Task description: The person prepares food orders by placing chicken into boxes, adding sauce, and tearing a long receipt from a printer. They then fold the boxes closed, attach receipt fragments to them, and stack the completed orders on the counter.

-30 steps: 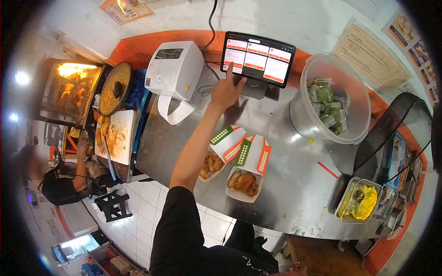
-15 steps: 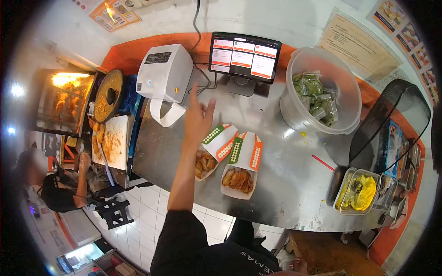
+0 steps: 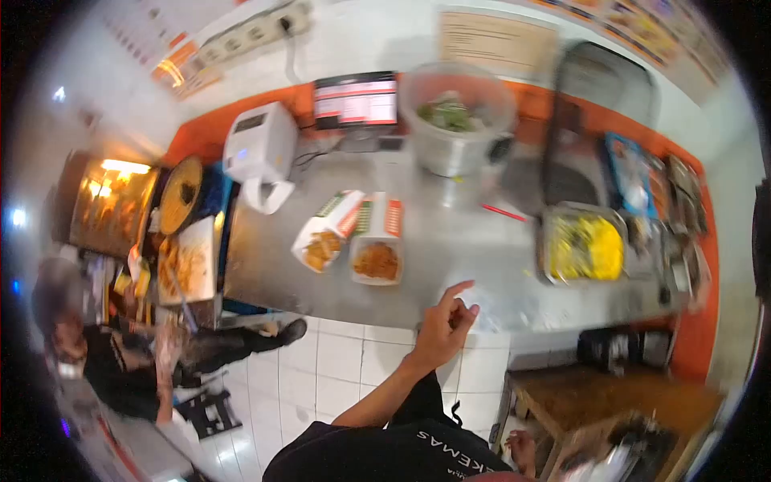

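Note:
My left hand (image 3: 446, 328) hovers near the front edge of the steel counter, index finger stretched out, thumb apart, the other fingers curled, nothing in it. Beyond it stands an open paper box of fried chicken (image 3: 376, 261) with green and orange printed flaps. Close beside that box, to its left, a second such box (image 3: 320, 251) also holds fried pieces. Low by my right side hangs my right hand (image 3: 520, 450), small and blurred, so I cannot tell how its fingers are set.
A label printer (image 3: 263, 149), a lit tablet (image 3: 356, 104) and a clear tub of green packets (image 3: 458, 149) line the counter's back. A red pen (image 3: 504, 213) lies near a tray of yellow food (image 3: 585, 245). At left, another person (image 3: 120, 361) is beside a cutting board (image 3: 197, 261).
My left hand has drawn back from near the printer and tablet to the counter's front edge. The view has turned to the right. Both chicken boxes stay on the counter.

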A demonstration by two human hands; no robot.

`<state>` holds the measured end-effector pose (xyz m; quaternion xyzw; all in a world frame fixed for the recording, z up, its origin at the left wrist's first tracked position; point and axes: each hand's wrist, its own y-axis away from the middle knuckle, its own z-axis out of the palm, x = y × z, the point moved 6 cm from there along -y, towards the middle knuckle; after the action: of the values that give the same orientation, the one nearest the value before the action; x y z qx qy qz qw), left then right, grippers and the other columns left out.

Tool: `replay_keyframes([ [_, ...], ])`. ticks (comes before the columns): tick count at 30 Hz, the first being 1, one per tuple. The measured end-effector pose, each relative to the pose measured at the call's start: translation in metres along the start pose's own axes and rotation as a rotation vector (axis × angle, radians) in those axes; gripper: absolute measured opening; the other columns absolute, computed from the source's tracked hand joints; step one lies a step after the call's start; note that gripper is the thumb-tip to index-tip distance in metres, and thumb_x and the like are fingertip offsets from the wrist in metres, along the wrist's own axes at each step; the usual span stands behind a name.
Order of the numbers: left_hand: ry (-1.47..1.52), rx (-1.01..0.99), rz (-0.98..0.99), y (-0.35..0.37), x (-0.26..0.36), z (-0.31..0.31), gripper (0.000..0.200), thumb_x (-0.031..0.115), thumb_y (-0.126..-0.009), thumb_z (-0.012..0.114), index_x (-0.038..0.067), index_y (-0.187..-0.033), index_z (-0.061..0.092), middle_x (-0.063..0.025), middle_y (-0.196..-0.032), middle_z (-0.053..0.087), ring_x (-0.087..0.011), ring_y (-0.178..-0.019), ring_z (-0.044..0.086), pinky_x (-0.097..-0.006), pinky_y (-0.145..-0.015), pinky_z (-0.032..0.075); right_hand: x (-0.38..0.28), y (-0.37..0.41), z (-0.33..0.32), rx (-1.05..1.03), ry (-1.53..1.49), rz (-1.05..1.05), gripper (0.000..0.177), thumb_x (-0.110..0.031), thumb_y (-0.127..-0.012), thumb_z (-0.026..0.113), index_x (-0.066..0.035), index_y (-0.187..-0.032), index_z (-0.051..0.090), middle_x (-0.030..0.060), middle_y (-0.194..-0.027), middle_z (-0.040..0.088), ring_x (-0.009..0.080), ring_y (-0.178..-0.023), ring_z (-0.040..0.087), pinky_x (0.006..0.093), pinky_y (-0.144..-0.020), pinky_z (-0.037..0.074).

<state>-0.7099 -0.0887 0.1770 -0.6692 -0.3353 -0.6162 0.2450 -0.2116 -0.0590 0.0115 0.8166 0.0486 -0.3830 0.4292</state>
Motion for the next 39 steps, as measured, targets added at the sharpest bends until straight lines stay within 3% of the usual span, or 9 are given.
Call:
replay_keyframes([
  [2, 0.058, -0.223, 0.122, 0.039, 0.026, 0.066, 0.034, 0.010, -0.093, 0.061, 0.003, -0.125, 0.055, 0.0049, -0.066, 0.047, -0.0040, -0.057, 0.038, -0.0220, -0.051, 0.032, 0.051, 0.031, -0.004, 0.028, 0.089, -0.014, 0.027, -0.019, -0.090, 0.057, 0.001, -0.107, 0.061, 0.0110, -0.080, 0.068, 0.0166, -0.071, 0.066, 0.0329, -0.067, 0.053],
  [6, 0.042, -0.426, 0.388, 0.148, 0.049, 0.172, 0.023, 0.009, -0.091, 0.062, 0.002, -0.113, 0.063, 0.0002, -0.068, 0.054, -0.0061, -0.059, 0.047, -0.0215, -0.053, 0.039, 0.135, 0.118, 0.000, 0.215, 0.141, -0.030, 0.026, -0.017, -0.088, 0.060, -0.003, -0.109, 0.064, 0.0108, -0.084, 0.071, 0.0200, -0.076, 0.069, 0.0334, -0.072, 0.054],
  [8, -0.073, -0.505, 0.485, 0.207, 0.055, 0.226, 0.024, 0.009, -0.091, 0.063, -0.001, -0.112, 0.062, -0.0001, -0.069, 0.054, -0.0054, -0.062, 0.047, -0.0212, -0.054, 0.037, 0.164, 0.170, -0.014, 0.274, -0.026, -0.070, 0.028, -0.022, -0.090, 0.059, -0.004, -0.111, 0.064, 0.0106, -0.089, 0.071, 0.0205, -0.082, 0.068, 0.0339, -0.076, 0.053],
  [10, -0.002, -0.706, 0.366, 0.259, 0.025, 0.277, 0.021, 0.010, -0.093, 0.062, -0.002, -0.109, 0.059, 0.0037, -0.066, 0.045, -0.0040, -0.058, 0.039, -0.0212, -0.051, 0.030, 0.230, 0.213, -0.024, 0.360, -0.346, -0.249, 0.027, -0.018, -0.093, 0.055, -0.002, -0.114, 0.061, 0.0093, -0.098, 0.069, 0.0176, -0.085, 0.067, 0.0345, -0.078, 0.054],
  [15, -0.164, -1.013, 0.380, 0.362, 0.015, 0.367, 0.020, 0.009, -0.093, 0.061, -0.003, -0.109, 0.058, 0.0044, -0.065, 0.041, -0.0033, -0.057, 0.036, -0.0210, -0.051, 0.028, 0.245, 0.408, -0.178, 0.974, -0.587, -0.252, 0.025, -0.024, -0.097, 0.057, -0.002, -0.108, 0.063, 0.0022, -0.086, 0.066, 0.0094, -0.079, 0.061, 0.0267, -0.069, 0.050],
  [20, -0.210, -1.145, 0.312, 0.411, 0.040, 0.436, 0.020, 0.010, -0.095, 0.061, -0.002, -0.110, 0.054, 0.0052, -0.061, 0.038, -0.0021, -0.051, 0.035, -0.0195, -0.046, 0.027, 0.238, 0.541, -0.315, 1.407, -0.835, -0.592, 0.019, -0.012, -0.095, 0.058, 0.001, -0.109, 0.060, 0.0041, -0.085, 0.064, 0.0089, -0.076, 0.059, 0.0247, -0.071, 0.049],
  [29, -0.195, -1.183, 0.504, 0.529, 0.095, 0.566, 0.019, 0.006, -0.094, 0.059, -0.005, -0.110, 0.057, 0.0035, -0.064, 0.044, -0.0018, -0.056, 0.038, -0.0202, -0.051, 0.028, 0.317, 0.618, -0.367, 1.468, -0.969, -0.590, 0.016, -0.010, -0.094, 0.060, 0.001, -0.106, 0.062, 0.0044, -0.085, 0.066, 0.0109, -0.076, 0.062, 0.0245, -0.071, 0.050],
  [32, -0.262, -1.409, 0.516, 0.618, 0.113, 0.595, 0.023, 0.003, -0.091, 0.062, -0.003, -0.113, 0.060, 0.0015, -0.067, 0.050, -0.0031, -0.060, 0.048, -0.0186, -0.052, 0.038, 0.350, 0.670, -0.383, 1.526, -0.960, -0.583, 0.015, -0.010, -0.094, 0.060, 0.000, -0.105, 0.061, 0.0043, -0.085, 0.066, 0.0098, -0.074, 0.061, 0.0238, -0.071, 0.050],
  [39, -0.398, -1.557, 0.461, 0.743, 0.057, 0.596, 0.029, 0.005, -0.090, 0.063, -0.002, -0.119, 0.059, 0.0006, -0.072, 0.056, -0.0032, -0.060, 0.051, -0.0194, -0.052, 0.040, 0.442, 0.747, -0.450, 1.472, -0.891, -0.700, 0.014, -0.010, -0.094, 0.061, 0.000, -0.103, 0.062, 0.0036, -0.084, 0.064, 0.0101, -0.075, 0.061, 0.0244, -0.071, 0.051],
])
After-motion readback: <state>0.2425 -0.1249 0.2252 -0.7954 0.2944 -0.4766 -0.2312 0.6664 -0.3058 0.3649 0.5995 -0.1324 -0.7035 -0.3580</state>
